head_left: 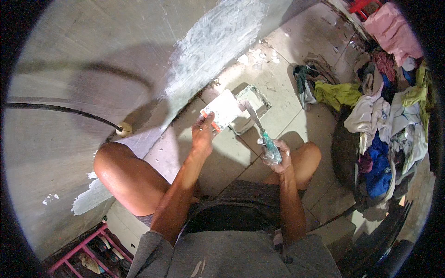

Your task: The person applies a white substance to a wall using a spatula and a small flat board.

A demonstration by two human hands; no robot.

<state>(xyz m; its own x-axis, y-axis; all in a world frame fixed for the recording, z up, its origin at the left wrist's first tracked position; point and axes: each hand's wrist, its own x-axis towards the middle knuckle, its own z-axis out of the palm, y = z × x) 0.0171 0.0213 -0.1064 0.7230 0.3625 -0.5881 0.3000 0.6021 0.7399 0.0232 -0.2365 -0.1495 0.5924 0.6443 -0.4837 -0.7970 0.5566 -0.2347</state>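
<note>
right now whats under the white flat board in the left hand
Under the white flat board, held by the left hand, sits a square putty-filled container on the tiled floor; its near corner is covered.

A grey wall (92,55) fills the left, with a paler smeared patch (218,41) running down to the floor and a black cable (60,110) ending at a small round fitting (123,129). The floor (301,41) is of pale tiles, spotted with white near the wall. A heap of clothes (389,116) lies on the right, and a pink rack (79,252) stands at the lower left by the wall.
</note>
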